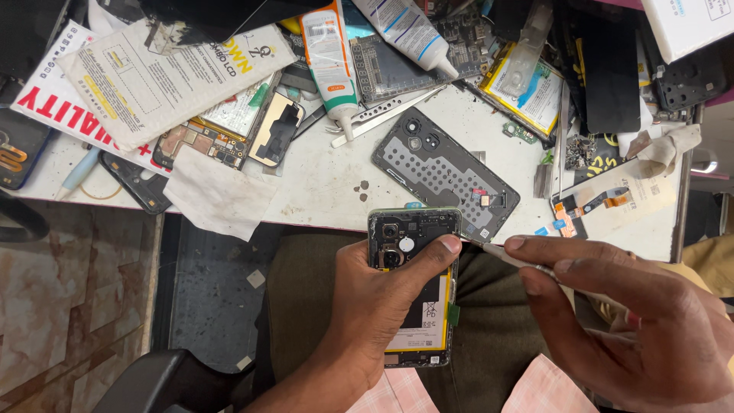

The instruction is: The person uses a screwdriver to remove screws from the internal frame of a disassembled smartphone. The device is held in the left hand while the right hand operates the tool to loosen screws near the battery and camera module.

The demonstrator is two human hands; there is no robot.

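My left hand grips an opened smartphone with its back cover off, so the camera modules and the battery show. It is held over my lap just below the table edge, my thumb lying across its upper part. My right hand pinches a thin metal tool, maybe tweezers or a pick. The tool's tip reaches the phone's upper right edge beside my left thumb. A grey phone back panel lies on the white table right above the phone.
The table is cluttered: glue tubes, metal tweezers, a circuit board, a battery, dark phone parts, printed paper packets, a white tissue over the front edge. Tiled floor lies at left.
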